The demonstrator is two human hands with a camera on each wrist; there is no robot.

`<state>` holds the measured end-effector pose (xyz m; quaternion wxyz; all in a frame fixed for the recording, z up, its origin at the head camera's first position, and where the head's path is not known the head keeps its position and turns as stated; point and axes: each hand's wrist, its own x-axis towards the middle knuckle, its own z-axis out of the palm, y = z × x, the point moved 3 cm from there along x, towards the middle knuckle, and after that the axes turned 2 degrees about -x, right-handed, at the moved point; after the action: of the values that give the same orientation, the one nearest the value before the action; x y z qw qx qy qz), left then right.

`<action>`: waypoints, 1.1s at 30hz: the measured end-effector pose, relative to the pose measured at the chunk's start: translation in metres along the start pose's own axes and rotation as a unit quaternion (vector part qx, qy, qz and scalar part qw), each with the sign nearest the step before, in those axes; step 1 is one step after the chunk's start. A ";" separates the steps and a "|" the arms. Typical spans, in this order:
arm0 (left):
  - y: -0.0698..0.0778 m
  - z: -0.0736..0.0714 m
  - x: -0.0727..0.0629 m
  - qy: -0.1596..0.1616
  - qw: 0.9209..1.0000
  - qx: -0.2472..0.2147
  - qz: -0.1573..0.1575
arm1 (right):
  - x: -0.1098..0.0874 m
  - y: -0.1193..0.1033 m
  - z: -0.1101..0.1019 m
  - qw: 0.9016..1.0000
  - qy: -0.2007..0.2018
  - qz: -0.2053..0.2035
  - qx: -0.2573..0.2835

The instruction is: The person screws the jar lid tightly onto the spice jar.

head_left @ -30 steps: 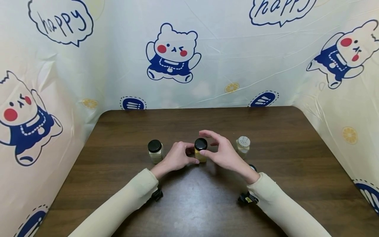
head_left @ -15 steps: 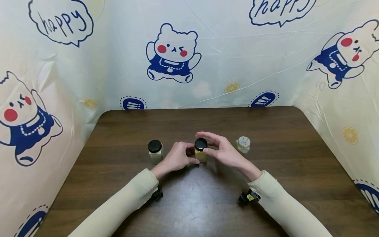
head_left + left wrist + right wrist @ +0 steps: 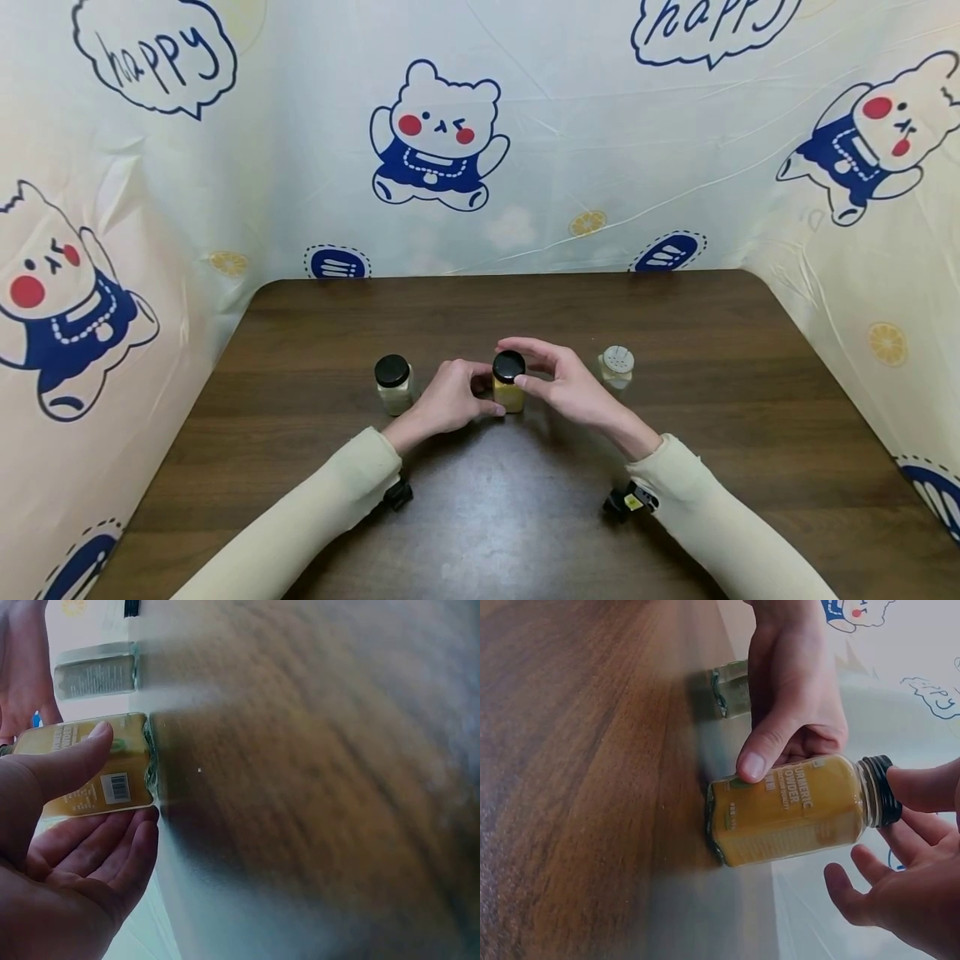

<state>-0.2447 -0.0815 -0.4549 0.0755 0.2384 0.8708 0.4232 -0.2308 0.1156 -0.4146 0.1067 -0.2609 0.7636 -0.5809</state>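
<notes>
A glass jar of yellow turmeric powder [image 3: 509, 397] stands upright on the table, its label legible in the right wrist view. My left hand [image 3: 450, 395] grips the lower part of its body, thumb on the near side. Around the black screw lid [image 3: 883, 790] are the thumb and fingers of my right hand [image 3: 564, 382], which pinches it. The lid sits on the jar's neck. In the left wrist view the left thumb lies over the jar's label [image 3: 116, 788], and the right hand shows only in part at the upper left.
Left of the hands stands a black-lidded jar [image 3: 393, 384] with pale contents. A jar with a perforated pale top [image 3: 618, 365] is behind the right wrist. The brown wooden table [image 3: 480, 517] meets a patterned cloth [image 3: 525, 167] at its back and sides.
Over the last second my right thumb has shifted slightly right and up along the lid, while its fingers have moved a little left. The left hand and the jar have stayed in place.
</notes>
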 end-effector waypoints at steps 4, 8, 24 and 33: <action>-0.001 0.000 0.001 0.000 1.000 0.003 0.003 | 0.000 0.000 0.001 1.000 0.012 -0.005 -0.006; -0.001 0.001 0.001 -0.001 1.000 -0.001 0.004 | 0.000 0.001 0.002 0.999 0.027 -0.023 -0.019; -0.001 0.000 0.001 0.005 1.000 -0.001 0.007 | -0.003 0.001 0.005 0.995 0.090 -0.002 -0.037; -0.001 0.000 0.002 0.004 1.000 -0.005 0.005 | -0.004 0.001 0.005 0.993 0.112 0.028 -0.032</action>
<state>-0.2467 -0.0808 -0.4554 0.0711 0.2407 0.8678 0.4289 -0.2258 0.1135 -0.4181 0.0288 -0.1760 0.7958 -0.5786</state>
